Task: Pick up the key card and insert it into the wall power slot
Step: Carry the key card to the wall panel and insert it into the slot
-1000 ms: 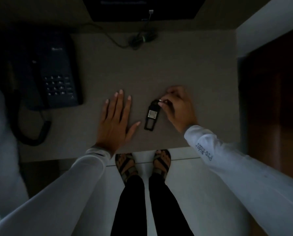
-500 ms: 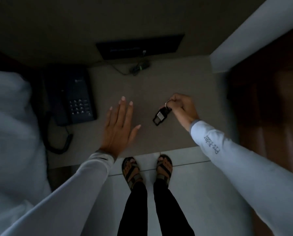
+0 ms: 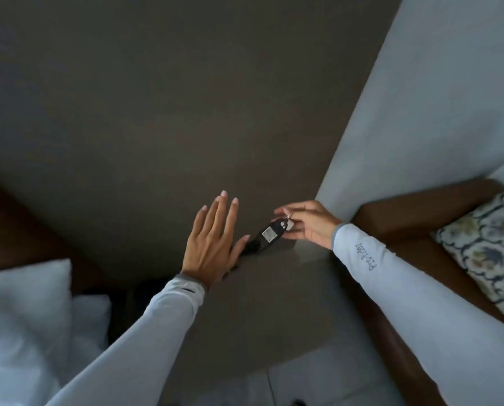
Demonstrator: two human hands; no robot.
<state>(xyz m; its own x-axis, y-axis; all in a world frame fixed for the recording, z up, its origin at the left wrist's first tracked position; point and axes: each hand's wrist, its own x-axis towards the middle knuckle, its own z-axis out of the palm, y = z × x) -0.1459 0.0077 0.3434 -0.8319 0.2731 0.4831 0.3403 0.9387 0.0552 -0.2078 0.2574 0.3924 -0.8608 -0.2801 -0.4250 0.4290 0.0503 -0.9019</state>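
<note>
Head view, right hand (image 3: 309, 222) grip pinching key card (image 3: 266, 236), left hand (image 3: 212, 240) flat, fingers spread

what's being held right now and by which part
The right hand pinches the key card by its ring end; the left hand is open, holding nothing.

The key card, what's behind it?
Behind the key card, held by the right hand, is the dark wall. Its lower tip disappears behind the left hand, so what's there, slot or not, can't be seen.
</note>
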